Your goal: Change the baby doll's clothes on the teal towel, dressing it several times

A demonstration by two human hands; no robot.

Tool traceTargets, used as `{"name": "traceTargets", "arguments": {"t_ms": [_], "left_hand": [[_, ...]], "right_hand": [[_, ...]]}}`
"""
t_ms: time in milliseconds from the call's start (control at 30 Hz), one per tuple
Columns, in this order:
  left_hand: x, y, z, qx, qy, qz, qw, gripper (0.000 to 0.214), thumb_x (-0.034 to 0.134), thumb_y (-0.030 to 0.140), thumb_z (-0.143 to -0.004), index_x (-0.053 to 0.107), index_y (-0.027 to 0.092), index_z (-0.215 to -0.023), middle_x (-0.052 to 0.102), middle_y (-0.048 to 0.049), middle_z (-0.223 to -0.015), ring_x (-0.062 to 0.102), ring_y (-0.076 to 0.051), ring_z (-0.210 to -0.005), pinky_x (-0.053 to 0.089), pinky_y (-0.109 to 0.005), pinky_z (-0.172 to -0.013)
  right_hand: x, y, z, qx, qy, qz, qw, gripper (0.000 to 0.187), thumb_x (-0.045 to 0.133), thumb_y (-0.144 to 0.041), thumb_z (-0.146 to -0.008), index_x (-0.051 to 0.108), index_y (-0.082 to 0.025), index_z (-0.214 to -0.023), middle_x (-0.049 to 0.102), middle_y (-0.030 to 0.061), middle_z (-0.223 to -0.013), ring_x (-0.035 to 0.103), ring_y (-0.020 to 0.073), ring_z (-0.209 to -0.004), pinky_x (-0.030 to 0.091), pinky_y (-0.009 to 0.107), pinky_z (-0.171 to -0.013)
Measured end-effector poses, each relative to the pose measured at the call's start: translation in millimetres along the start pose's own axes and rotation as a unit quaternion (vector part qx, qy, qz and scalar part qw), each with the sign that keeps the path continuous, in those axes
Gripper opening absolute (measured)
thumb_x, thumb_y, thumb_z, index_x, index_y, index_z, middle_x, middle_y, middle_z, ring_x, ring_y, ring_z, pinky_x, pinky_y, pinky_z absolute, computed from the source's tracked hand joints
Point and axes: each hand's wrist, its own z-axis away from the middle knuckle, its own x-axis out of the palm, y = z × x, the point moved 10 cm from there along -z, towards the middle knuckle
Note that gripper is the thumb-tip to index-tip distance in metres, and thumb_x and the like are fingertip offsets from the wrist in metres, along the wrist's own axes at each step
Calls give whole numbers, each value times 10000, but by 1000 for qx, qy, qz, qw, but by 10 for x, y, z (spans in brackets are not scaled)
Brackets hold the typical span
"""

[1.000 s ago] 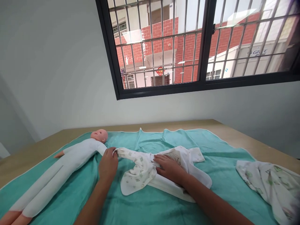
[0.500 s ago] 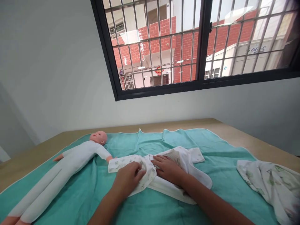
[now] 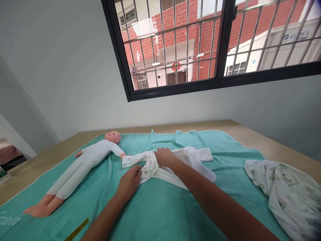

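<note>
Two-handed, apparently straightening the shirt on the blanket: pinches an edge with the left hand, presses with the right hand, can't tell its grip; probably needs smoothing next.

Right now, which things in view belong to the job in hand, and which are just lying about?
In the job:
printed white garment, touched by left hand and right hand
teal blanket, spread beneath

Apparently just lying about:
doll, untouched
patterned cloth, at the right
yellow strip, lower left
</note>
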Motion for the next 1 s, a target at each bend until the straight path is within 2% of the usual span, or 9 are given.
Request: {"name": "traceTargets", "arguments": {"t_ms": [133,200,267,367,467,567,700,833,1000], "left_hand": [[-132,-173,182,-194,14,300,934,257,548,366,-819,581,163,-974,619,-7,-694,545,-137,-587,389,-236,-547],[-146,-145,347,-239,-4,402,884,338,636,426,-755,587,164,-963,600,13,-664,506,-111,-527,352,-215,-487],[-165,-148,506,-255,-23,420,871,389,680,456,-709,596,172,-961,585,27,-638,483,-101,-495,322,-207,-455],[-174,-322,710,-272,-35,293,916,353,624,475,-743,590,180,-934,580,27,-598,501,-126,-490,325,-223,-452],[-301,-338,741,-194,33,97,976,298,523,464,-807,584,198,-927,619,-5,-699,590,-187,-637,441,-291,-577],[-290,31,661,-42,96,5,994,293,488,440,-848,580,205,-997,639,-71,-991,611,-240,-955,484,-386,-836],[40,521,363,106,81,-24,991,349,486,330,-868,532,200,-1189,534,-111,-1301,466,-247,-1258,362,-431,-1069],[328,350,-127,32,39,-71,996,458,466,269,-864,459,114,-1296,501,-173,-1361,430,-266,-1312,327,-408,-1101],[352,131,-373,-27,25,-149,988,413,406,194,-876,471,115,-1276,610,-181,-1219,577,-250,-1147,447,-331,-927]], "right_hand": [[89,29,-26,36,58,-34,997,247,412,-245,-920,606,-174,-1057,599,133,-1112,532,275,-1056,423,415,-852],[126,-45,3,-9,81,-74,994,251,423,-303,-935,617,-195,-1052,596,101,-1166,517,254,-1095,402,404,-909],[155,-178,41,-87,86,-122,985,243,451,-323,-931,624,-213,-1060,613,66,-1181,520,222,-1113,378,382,-966],[213,-282,68,-140,67,-151,976,264,469,-328,-920,615,-199,-1099,629,71,-1195,515,220,-1154,351,404,-1024],[280,-291,44,-122,41,-133,983,322,462,-349,-916,591,-178,-1157,595,113,-1267,475,262,-1222,314,499,-1054],[309,-325,41,-102,19,-115,988,365,421,-340,-929,559,-167,-1220,547,136,-1336,416,284,-1291,278,559,-1070],[317,-391,146,-61,-8,-80,995,497,415,-301,-916,451,-67,-1354,417,202,-1445,315,335,-1366,276,556,-1077],[291,-518,522,-86,-34,-83,992,600,427,-353,-916,372,-35,-1422,300,209,-1513,267,348,-1395,237,522,-1116],[119,-633,1305,-184,-79,-170,965,740,337,-596,-924,297,-109,-1480,243,167,-1546,194,301,-1435,165,496,-1155]]}}
